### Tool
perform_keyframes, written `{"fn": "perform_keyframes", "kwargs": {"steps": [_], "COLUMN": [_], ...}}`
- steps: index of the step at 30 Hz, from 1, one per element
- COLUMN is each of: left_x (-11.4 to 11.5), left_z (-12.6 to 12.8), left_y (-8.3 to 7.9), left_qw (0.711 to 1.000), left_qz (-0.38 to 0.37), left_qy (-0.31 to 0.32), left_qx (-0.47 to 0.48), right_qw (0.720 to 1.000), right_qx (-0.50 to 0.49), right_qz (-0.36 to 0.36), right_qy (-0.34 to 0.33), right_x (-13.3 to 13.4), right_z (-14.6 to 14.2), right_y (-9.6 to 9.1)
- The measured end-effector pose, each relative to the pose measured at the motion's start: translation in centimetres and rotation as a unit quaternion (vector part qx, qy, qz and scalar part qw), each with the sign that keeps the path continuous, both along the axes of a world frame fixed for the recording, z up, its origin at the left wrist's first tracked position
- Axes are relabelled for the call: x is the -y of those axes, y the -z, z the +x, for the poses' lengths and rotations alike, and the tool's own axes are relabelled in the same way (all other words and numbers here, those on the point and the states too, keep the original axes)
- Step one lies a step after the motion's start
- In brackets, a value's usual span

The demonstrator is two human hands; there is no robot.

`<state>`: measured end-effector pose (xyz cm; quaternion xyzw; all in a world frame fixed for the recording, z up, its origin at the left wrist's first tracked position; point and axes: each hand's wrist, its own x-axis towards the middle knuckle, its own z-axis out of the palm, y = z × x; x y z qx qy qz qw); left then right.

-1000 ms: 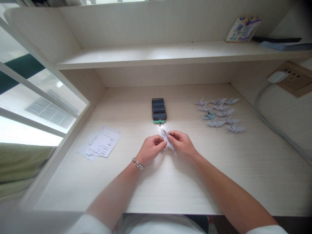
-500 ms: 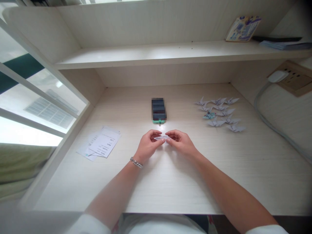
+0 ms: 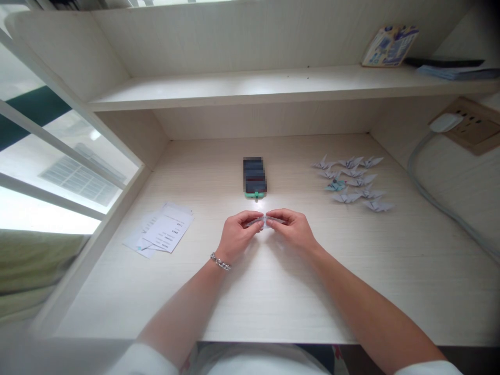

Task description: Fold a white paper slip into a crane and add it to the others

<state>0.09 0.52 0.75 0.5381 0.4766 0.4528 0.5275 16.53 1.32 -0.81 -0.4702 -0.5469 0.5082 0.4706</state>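
Note:
Between my fingertips is a small piece of folded white paper (image 3: 265, 223), mostly covered by the fingers. My left hand (image 3: 239, 234), with a silver chain bracelet (image 3: 221, 261) at the wrist, pinches its left side. On the other side my right hand (image 3: 292, 229) grips it between thumb and fingers. Just beyond the hands lies a phone (image 3: 254, 176) with a green lower edge, its screen blurred out. Several white folded paper cranes (image 3: 361, 180) stand in a cluster at the right, with one light-blue crane (image 3: 335, 185) among them.
Loose printed paper sheets (image 3: 167, 227) lie overlapping on the left of the desk (image 3: 273, 297). A shelf (image 3: 234, 88) runs above the desk's back, with a small colourful packet (image 3: 390, 47) on it. At right, a white plug (image 3: 445, 123) and its cable (image 3: 429, 200) hang by the wall.
Both hands have shifted very slightly, and the folded paper has turned a little between the fingertips. Phone, cranes and sheets have stayed put.

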Motion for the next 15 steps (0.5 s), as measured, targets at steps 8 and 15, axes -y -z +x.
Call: {"fn": "perform_keyframes", "kwargs": {"steps": [8,15], "left_x": [-0.01,-0.02], "left_z": [-0.12,-0.24], "left_y": [0.29,0.25], "left_qw": [1.0,0.999], "left_qz": [0.017,0.024], "left_qy": [0.001,0.017], "left_qx": [-0.014,-0.038], "right_qw": [1.0,1.0], "right_qx": [-0.02,0.004], "right_qz": [0.011,-0.008], "right_qy": [0.002,-0.018], "right_x": [-0.09,0.07], "right_z": [-0.12,0.01], "right_y": [0.09,-0.2]}}
